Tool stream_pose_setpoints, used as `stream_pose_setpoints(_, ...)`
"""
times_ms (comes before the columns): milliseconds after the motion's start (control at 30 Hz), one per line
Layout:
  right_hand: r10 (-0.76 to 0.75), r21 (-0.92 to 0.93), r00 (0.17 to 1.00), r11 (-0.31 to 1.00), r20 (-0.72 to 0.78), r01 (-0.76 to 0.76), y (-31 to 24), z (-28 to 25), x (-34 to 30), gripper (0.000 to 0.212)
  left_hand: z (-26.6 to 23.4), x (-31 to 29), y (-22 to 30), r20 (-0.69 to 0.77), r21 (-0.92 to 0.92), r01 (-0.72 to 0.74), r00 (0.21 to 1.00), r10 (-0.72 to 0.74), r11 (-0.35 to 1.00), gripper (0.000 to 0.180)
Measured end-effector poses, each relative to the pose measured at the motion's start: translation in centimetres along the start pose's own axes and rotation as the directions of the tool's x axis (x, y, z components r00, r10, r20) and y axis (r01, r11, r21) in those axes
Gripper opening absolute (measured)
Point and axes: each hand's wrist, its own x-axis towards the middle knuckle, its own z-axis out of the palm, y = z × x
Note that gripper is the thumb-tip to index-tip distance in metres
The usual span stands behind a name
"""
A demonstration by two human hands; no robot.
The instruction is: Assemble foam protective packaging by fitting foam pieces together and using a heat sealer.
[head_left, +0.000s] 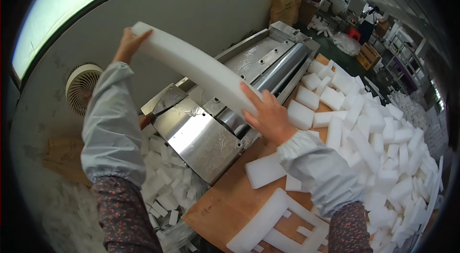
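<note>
A long white foam strip (pixel 191 63) is held up in the air, slanting from upper left down to the right. At its far left end my left hand (pixel 129 44) grips it, the thumb lying over the edge. My right hand (pixel 269 115) is closed round the strip's nearer right end, fingers on its top and side. Below the strip stands a metal machine with a shiny silver cover (pixel 194 133) and a long steel roller (pixel 282 66). The strip hides part of the machine.
A wooden table (pixel 225 210) beside the machine bears a big heap of white foam blocks (pixel 383 157) and a notched foam piece (pixel 261 219). Foam offcuts (pixel 167 200) fill a plastic bag at lower left. A round fan (pixel 82 89) stands by the wall. A person (pixel 373 16) is far back.
</note>
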Motion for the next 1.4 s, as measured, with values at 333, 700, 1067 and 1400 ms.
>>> stream_pose_setpoints(333,0.175,-0.115,0.922,0.983,0.344,-0.144,3.7,-13.1,-17.3,0.08,12.3,-13.2,11.1,0.479,0.228,-0.126,0.878,0.002,0.966,0.084)
stream_pose_setpoints(700,0.372,-0.292,0.831,0.919,0.413,-0.266,0.2,-28.1,-30.8,0.078,14.2,-27.9,19.9,0.647,0.108,-0.363,0.732,0.212,0.926,0.073)
stream_pose_setpoints(1067,0.305,-0.198,0.901,0.947,0.307,-0.253,1.7,-24.7,-26.0,0.077,10.4,-22.0,17.8,0.435,-0.066,-0.214,0.873,0.221,0.975,0.072)
stream_pose_setpoints(1400,-0.013,0.148,0.999,0.989,0.04,0.007,-1.0,-2.8,1.5,0.072,-6.4,-0.1,5.7,-0.414,0.062,-0.178,0.891,0.188,0.982,0.087)
